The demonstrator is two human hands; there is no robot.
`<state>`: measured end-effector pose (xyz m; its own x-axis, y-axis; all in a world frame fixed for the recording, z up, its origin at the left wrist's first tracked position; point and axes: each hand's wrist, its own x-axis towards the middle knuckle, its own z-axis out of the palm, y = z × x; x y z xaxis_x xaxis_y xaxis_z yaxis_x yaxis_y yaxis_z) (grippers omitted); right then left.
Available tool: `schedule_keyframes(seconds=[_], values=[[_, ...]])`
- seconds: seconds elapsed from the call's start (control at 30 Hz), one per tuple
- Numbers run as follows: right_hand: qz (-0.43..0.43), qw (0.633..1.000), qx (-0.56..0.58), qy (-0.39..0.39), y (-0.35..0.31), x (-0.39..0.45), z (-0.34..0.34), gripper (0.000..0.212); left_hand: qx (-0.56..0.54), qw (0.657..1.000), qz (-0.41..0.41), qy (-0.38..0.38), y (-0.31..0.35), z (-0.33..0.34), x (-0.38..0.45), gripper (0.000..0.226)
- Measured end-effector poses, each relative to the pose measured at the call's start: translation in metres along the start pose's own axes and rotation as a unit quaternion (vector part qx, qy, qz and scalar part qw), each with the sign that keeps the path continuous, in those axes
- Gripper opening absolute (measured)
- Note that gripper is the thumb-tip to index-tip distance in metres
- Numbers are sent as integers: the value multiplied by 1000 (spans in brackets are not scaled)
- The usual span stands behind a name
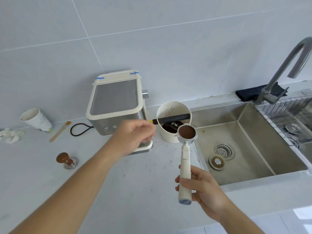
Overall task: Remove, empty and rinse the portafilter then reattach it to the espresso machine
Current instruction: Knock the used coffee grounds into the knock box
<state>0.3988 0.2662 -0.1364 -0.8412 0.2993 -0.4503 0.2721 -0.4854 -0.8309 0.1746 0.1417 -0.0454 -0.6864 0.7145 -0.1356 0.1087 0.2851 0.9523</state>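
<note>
Cream knock box [173,121] with its black bar stands at twelve o'clock of the portafilter [186,132], whose handle the right hand [200,186] grips. Loosely curled and holding nothing, the left hand [135,134] hovers before the espresso machine [116,105]. Steel sink [253,141] lies at three o'clock in the grey countertop [135,183].

— I see the espresso machine [116,105] has a brushed metal body with a matt cream plastic frame. And the portafilter [185,149]?

— I see a shiny metal basket and a smooth cream plastic handle. The sink [253,149] is dull brushed steel.

— The tamper [66,160] looks like glossy brown wood on a polished metal base. The cup [36,119] is paper.
</note>
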Motion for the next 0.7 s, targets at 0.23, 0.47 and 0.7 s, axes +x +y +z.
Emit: schedule_keyframes(seconds=[0.23, 0.47, 0.7], values=[[3, 1000, 12, 6, -19, -3, -23, 49, -49, 993, -106, -25, -29, 70, -3, 15], [-7, 998, 30, 53, -28, 0, -34, 44, -51, 986, -124, -103, -30, 119, 24, 19], [-22, 995, 50, 78, -31, 4, -43, 32, -56, 983, -96, -148, -34, 150, 44, 17]])
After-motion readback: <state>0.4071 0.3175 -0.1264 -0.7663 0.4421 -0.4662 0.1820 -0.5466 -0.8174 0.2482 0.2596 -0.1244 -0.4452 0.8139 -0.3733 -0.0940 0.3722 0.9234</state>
